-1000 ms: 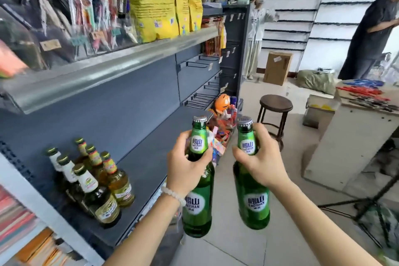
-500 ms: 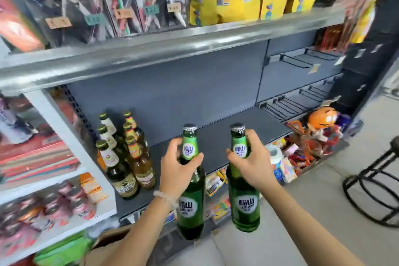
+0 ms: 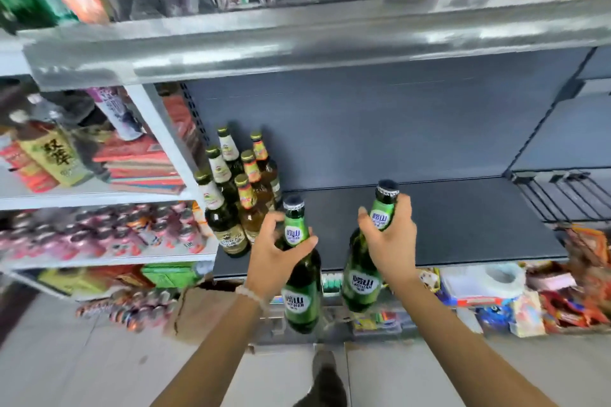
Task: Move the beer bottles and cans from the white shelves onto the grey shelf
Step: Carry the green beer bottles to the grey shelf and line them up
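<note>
My left hand (image 3: 274, 254) grips the neck of a green beer bottle (image 3: 301, 301) with a white label. My right hand (image 3: 391, 241) grips the neck of a second green beer bottle (image 3: 360, 284), tilted a little to the left. Both bottles hang in the air just in front of the grey shelf (image 3: 446, 221). At that shelf's left end stands a cluster of several beer bottles (image 3: 236, 192), dark and amber. The white shelves (image 3: 99, 196) lie to the left, with cans (image 3: 109, 231) on a lower board.
A metal shelf (image 3: 297, 40) with hanging packets and yellow bags runs above the grey shelf. Snack packets and a tape roll (image 3: 502, 277) lie below its front edge. Wire racks (image 3: 562, 198) are at the right. My shoe (image 3: 325, 377) shows on the tiled floor.
The view has swung left and down to face the grey shelf head-on. Both hands have carried the green bottles closer to the shelf; the right bottle now tilts.
</note>
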